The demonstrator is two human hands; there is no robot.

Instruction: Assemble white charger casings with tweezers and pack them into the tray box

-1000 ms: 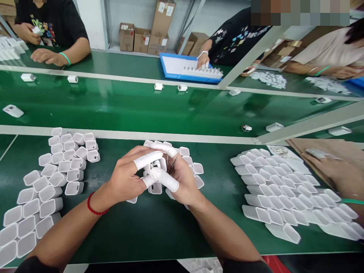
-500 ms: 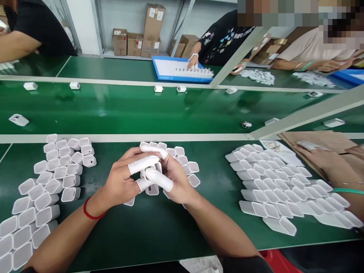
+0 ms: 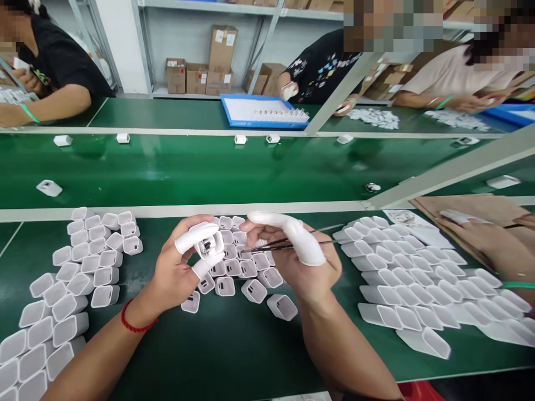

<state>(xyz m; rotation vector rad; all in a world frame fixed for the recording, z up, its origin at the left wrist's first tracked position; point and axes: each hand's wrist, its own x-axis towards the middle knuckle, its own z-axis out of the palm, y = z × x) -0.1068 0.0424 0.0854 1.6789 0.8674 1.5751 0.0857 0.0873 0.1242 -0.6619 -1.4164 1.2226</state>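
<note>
The right hand [image 3: 313, 267], earlier against the white housing [image 3: 216, 244] in the left hand [image 3: 172, 274], has parted to the right of that grip, exposing dark tweezers [image 3: 270, 247] and the grouped housings [image 3: 232, 268] between the hands. Far beyond the grip, a co-worker's hand [image 3: 289, 90] has left the small parts [image 3: 280, 115] in the blue tray [image 3: 267, 125].

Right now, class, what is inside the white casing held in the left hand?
Inside the casing, small grey and dark parts show at its opening. They hide whatever lies deeper; the left hand covers part of the outside.
</note>
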